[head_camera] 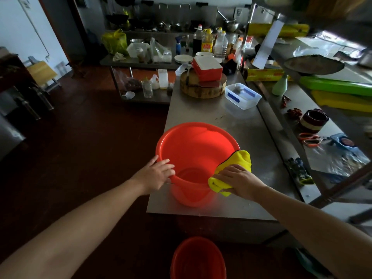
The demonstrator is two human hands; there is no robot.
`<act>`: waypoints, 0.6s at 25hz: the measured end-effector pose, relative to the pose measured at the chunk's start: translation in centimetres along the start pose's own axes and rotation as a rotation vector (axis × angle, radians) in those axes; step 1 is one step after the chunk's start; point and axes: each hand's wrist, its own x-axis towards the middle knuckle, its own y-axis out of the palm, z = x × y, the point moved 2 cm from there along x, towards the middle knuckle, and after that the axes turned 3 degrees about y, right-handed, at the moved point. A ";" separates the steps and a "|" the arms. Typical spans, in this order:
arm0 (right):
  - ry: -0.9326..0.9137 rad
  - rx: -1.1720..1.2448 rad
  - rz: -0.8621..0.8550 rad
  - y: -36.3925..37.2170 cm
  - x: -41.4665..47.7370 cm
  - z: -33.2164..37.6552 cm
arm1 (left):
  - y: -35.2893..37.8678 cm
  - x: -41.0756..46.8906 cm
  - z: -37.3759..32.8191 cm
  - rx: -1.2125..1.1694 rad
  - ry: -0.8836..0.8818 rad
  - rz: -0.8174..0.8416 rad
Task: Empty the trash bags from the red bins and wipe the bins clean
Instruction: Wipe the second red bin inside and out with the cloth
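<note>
Head view: red bin (pixel 193 150) on desk (pixel 251 127), near end, bare plastic inside. The left hand (pixel 156 175) fingers clasp its left rim; the right hand (pixel 238 181) fingers clutch yellow cloth (pixel 239 160) against its right rim. Behind it: chopping block (pixel 203 89), clear tub (pixel 242 95). Below it: second bin (pixel 198 258) on floor (pixel 100 137).

Glossy plastic bin (pixel 198 146) — brushed-metal table (pixel 237 125), cloth (pixel 239 160).

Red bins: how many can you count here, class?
2. One bin stands on the table, left hand gripping its rim, right hand holding a cloth against it; the second bin stands on the floor below. More may be hidden.
</note>
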 end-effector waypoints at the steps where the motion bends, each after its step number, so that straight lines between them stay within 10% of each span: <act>1: 0.010 -0.008 -0.009 0.0 0.1 0.4 | -0.1 0.3 -0.6 0.029 0.025 0.018; 7: 0.097 -0.016 -0.054 1.0 2.1 5.5 | 0.4 2.0 -8.1 -0.082 0.018 0.003; 15: -0.035 -0.019 -0.029 -0.8 -1.2 0.4 | 0.3 -0.8 -0.9 -0.063 0.045 -0.060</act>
